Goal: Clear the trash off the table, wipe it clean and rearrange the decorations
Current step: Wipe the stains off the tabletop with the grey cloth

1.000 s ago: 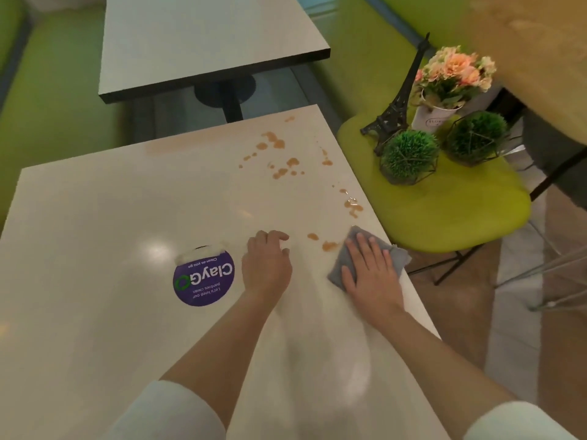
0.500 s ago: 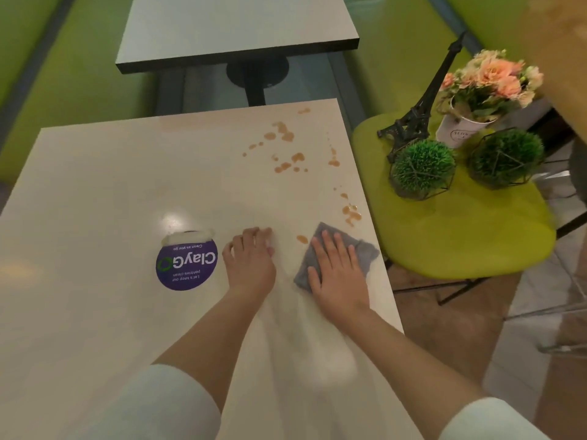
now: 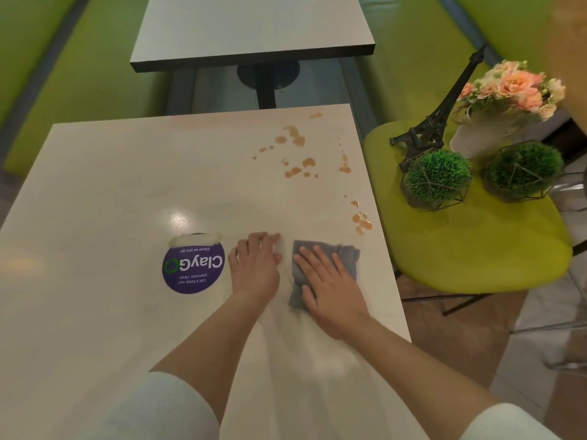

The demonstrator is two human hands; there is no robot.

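My right hand (image 3: pixel 330 287) lies flat, fingers straight, pressing the soft grey cloth (image 3: pixel 324 265) onto the pale desk (image 3: pixel 127 192) near its right edge. My left hand (image 3: pixel 254 265) rests loosely curled beside it, holding nothing. The cloth looks limp, so I'd keep the palm spread over its middle.

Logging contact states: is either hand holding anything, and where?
Nothing is gripped. The right hand presses flat on the cloth's middle; the left hand rests on the table.

The table (image 3: pixel 127 192) top looks smooth and glossy, catching a light glare; the grey cloth (image 3: pixel 347 254) near its right edge looks soft and matt, the round sticker (image 3: pixel 193 268) shiny
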